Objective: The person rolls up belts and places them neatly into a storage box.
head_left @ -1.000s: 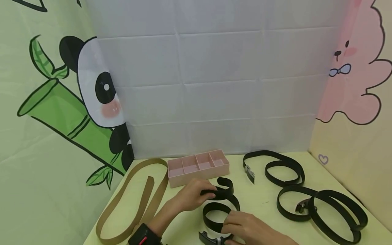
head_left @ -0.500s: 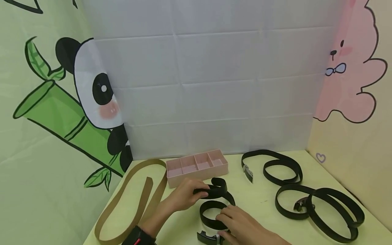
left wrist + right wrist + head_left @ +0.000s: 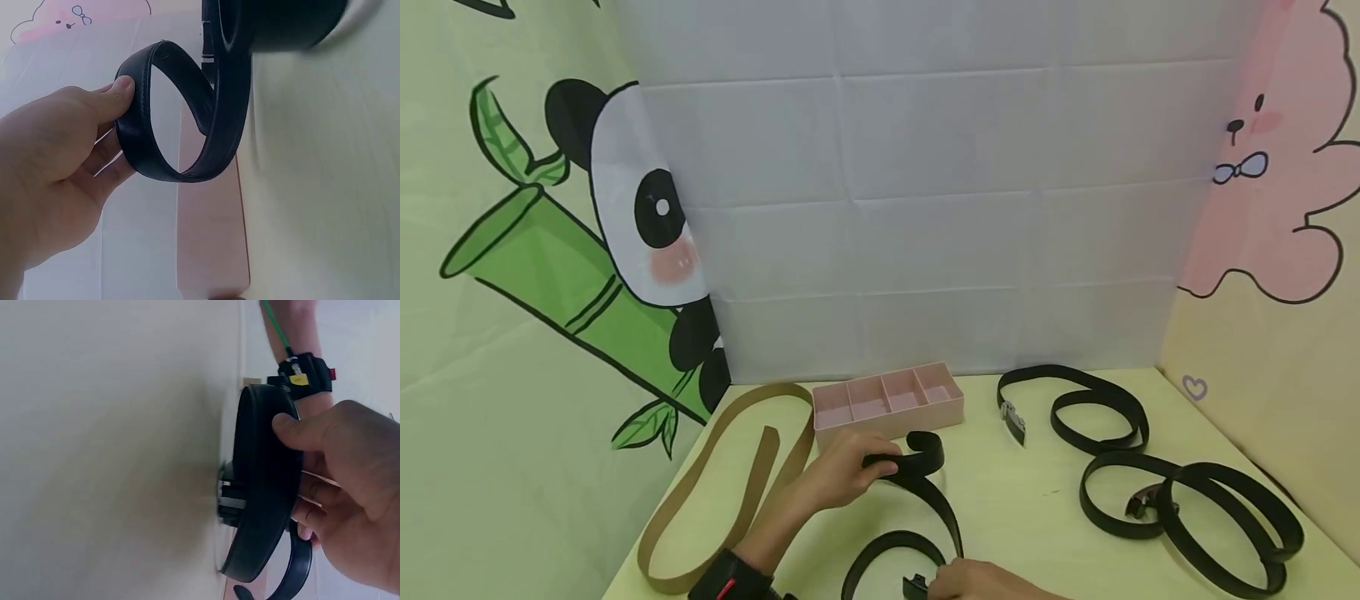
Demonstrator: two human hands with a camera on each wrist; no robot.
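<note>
A black belt (image 3: 942, 506) stretches between both hands above the yellow table. Near the pink box, my left hand (image 3: 850, 468) pinches a curled stretch of it; the left wrist view shows thumb and fingers on the loop (image 3: 187, 174). At the bottom of the head view, my right hand (image 3: 988, 581) grips the belt beside its dark buckle (image 3: 914, 587), and the frame edge cuts that hand off. Up close in the right wrist view, the right thumb presses on the wide strap (image 3: 272, 481), with the fingers behind it.
The pink four-part box, a divided tray (image 3: 880, 423), stands behind the left hand. A tan belt (image 3: 658, 533) lies looped at the left. At the right lie two more black belts, one far (image 3: 1063, 371) and one nearer (image 3: 1213, 567).
My right hand has moved toward the near edge with the buckle end, drawing out the belt's middle coil. The left hand has shifted slightly left, still pinching the belt.
</note>
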